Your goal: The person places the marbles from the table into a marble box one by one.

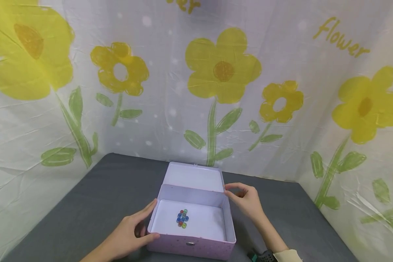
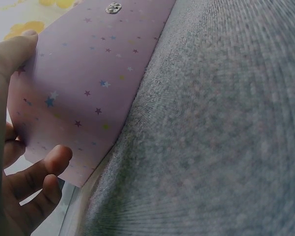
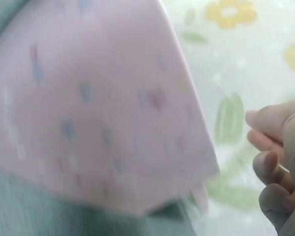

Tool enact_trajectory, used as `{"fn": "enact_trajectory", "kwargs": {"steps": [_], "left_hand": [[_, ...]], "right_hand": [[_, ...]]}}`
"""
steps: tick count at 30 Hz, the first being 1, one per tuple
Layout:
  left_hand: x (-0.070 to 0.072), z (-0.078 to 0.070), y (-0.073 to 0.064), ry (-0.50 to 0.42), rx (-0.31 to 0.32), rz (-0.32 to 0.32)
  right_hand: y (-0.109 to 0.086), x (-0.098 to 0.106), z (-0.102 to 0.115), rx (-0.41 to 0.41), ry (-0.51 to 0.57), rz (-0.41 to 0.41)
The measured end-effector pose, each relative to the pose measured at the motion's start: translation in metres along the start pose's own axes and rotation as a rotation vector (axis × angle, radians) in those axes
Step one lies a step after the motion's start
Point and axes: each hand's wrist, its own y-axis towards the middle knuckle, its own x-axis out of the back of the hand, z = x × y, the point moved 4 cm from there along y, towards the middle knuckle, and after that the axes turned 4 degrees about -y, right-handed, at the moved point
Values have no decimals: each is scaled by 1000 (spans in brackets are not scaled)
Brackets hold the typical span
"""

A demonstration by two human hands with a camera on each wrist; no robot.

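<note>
A pink metal box [image 1: 191, 245] with small stars stands on the dark table, its lid [image 1: 194, 176] swung back. A small cluster of colored glass beads [image 1: 182, 219] lies on the white box floor. My left hand [image 1: 131, 227] holds the box's near left corner, thumb at the front rim and forefinger along the left side. In the left wrist view, its other fingers [image 2: 39, 189] curl loosely beside the wall. My right hand [image 1: 245, 200] is by the hinge at the back right, fingertips close to the lid's edge. The right wrist view shows nothing between its bent fingers.
A dark grey cloth [image 1: 118, 185] covers the table. Behind and at both sides hangs a white curtain [image 1: 163, 109] printed with yellow flowers. A small metal latch [image 1: 190, 243] sits on the box front. A black wrist strap [image 1: 265, 255] shows on my right forearm.
</note>
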Motion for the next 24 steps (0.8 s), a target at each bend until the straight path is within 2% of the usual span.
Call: {"fn": "enact_trajectory", "kwargs": {"steps": [7, 16, 24], "left_hand": [[1, 0, 0, -14, 0, 0], [-1, 0, -1, -22, -31, -9], [0, -1, 0, -28, -33, -12]], "right_hand": [[-5, 28, -42, -93, -68, -104], [-20, 33, -87, -190, -241, -72], [-28, 31, -109, -179, -351, -80]]}}
